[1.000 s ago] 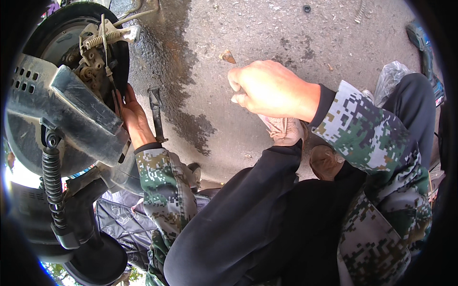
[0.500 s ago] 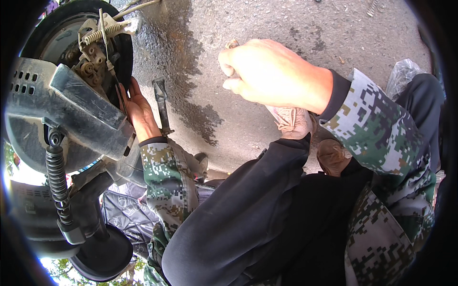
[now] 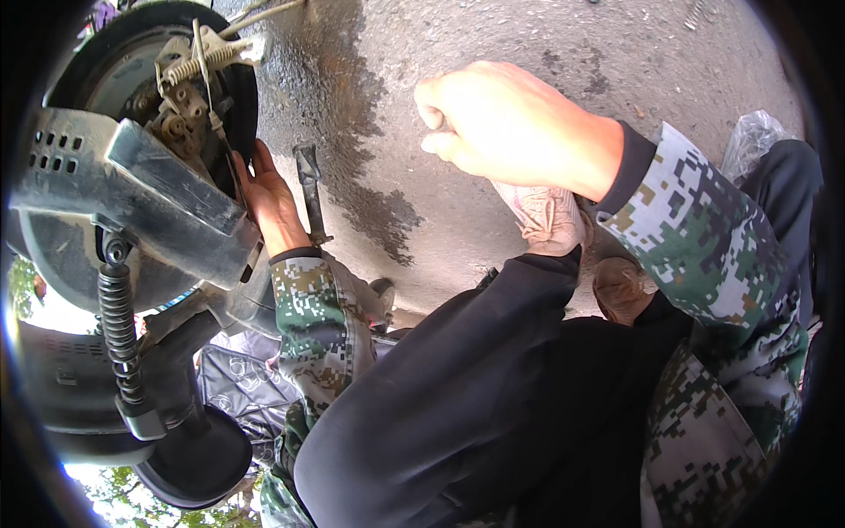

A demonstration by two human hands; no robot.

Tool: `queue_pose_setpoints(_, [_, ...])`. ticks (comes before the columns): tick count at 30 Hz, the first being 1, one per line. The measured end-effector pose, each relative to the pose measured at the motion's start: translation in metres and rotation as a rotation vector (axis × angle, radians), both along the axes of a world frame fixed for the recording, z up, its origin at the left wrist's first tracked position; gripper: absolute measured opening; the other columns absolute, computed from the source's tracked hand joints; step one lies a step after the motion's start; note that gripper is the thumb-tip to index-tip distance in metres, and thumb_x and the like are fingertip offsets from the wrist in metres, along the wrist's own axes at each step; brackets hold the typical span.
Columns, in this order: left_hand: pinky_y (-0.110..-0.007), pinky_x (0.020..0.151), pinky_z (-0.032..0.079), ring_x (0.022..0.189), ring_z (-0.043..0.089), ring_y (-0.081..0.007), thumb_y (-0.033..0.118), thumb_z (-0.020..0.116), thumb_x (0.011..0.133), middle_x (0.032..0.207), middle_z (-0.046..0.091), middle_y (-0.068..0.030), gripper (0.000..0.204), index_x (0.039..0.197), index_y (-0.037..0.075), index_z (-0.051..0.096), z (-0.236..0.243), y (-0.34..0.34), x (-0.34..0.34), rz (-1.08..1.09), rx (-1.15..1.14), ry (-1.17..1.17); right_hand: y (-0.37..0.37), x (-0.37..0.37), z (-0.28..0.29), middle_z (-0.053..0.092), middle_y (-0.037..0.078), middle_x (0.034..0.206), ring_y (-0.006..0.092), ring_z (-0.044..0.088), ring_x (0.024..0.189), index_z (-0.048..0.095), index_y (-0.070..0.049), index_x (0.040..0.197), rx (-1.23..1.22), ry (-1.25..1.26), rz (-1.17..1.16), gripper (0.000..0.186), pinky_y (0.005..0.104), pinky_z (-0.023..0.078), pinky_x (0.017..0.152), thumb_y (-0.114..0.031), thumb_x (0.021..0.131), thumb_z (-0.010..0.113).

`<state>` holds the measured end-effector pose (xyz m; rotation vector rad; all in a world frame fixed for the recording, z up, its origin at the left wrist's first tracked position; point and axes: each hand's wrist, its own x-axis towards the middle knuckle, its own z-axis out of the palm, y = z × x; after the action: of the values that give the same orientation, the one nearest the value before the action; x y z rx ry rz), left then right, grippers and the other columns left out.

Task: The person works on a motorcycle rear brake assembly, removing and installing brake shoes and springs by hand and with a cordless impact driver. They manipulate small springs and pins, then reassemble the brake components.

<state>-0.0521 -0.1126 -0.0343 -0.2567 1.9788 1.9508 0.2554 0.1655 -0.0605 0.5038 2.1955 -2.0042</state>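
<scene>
My left hand (image 3: 271, 201) is beside the wheel hub and brake mechanism (image 3: 180, 110) at left, fingers extended upward, touching near the thin cable (image 3: 213, 118); part of it is hidden by the black housing (image 3: 150, 189). A spring (image 3: 195, 68) sits on the mechanism above it. My right hand (image 3: 502, 132) hangs over the pavement at centre, above my shoe (image 3: 550, 220), with thumb and fingers curled closed; what they hold, if anything, is hidden. A black metal lever (image 3: 310, 189) stands just right of my left hand.
A coiled shock absorber (image 3: 119, 326) and black vehicle parts fill the lower left, beside a patterned dark cloth (image 3: 242, 387). A crumpled plastic bag (image 3: 748, 141) lies at right. Wet patches mark the pavement (image 3: 458, 35). My bent knees fill the lower middle.
My right hand has risen slightly, now covering the small rusty piece that showed on the pavement. My left hand stays by the hub; the whole view has shifted a little.
</scene>
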Motion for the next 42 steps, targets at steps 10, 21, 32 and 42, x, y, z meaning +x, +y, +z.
queue_pose_setpoints(10, [-0.046,0.111,0.055,0.125,0.059,-0.0365,0.019,0.075,0.099,0.132,0.058,-0.0177,0.037,0.125,-0.004,0.062,0.017,0.000,0.019,-0.001,-0.117,-0.035,0.018,0.016,-0.018,0.052,0.015,0.070,0.0343,0.057,0.066,0.052,-0.004,0.085,-0.036,0.223,-0.241,0.025,0.0447,0.046,0.064,-0.019,0.090,0.071])
queue_pose_setpoints(21, [-0.045,0.109,0.056,0.126,0.058,-0.0342,0.020,0.076,0.097,0.133,0.060,-0.0132,0.037,0.125,0.000,0.063,0.015,-0.005,0.011,0.000,-0.098,-0.028,0.008,0.026,-0.021,0.053,0.015,0.072,0.0351,0.057,0.067,0.052,-0.006,0.086,0.051,0.332,-0.292,0.026,0.0433,0.047,0.065,-0.022,0.092,0.072])
queue_pose_setpoints(32, [-0.045,0.108,0.056,0.130,0.055,-0.0339,0.031,0.075,0.098,0.152,0.043,-0.0119,0.056,0.141,0.004,0.051,0.002,-0.013,0.008,0.048,-0.165,-0.038,0.009,0.024,-0.023,0.051,0.014,0.069,0.0352,0.055,0.065,0.051,-0.004,0.084,-0.129,0.181,-0.221,0.027,0.0436,0.047,0.064,-0.020,0.090,0.072])
queue_pose_setpoints(42, [-0.042,0.116,0.050,0.137,0.050,-0.0321,0.033,0.066,0.104,0.160,0.035,-0.0145,0.072,0.160,0.004,0.029,0.007,-0.001,0.029,0.102,-0.182,0.052,0.017,0.020,-0.016,0.055,0.016,0.069,0.0344,0.057,0.063,0.055,-0.003,0.086,-0.024,0.236,-0.255,0.024,0.0432,0.047,0.063,-0.019,0.090,0.073])
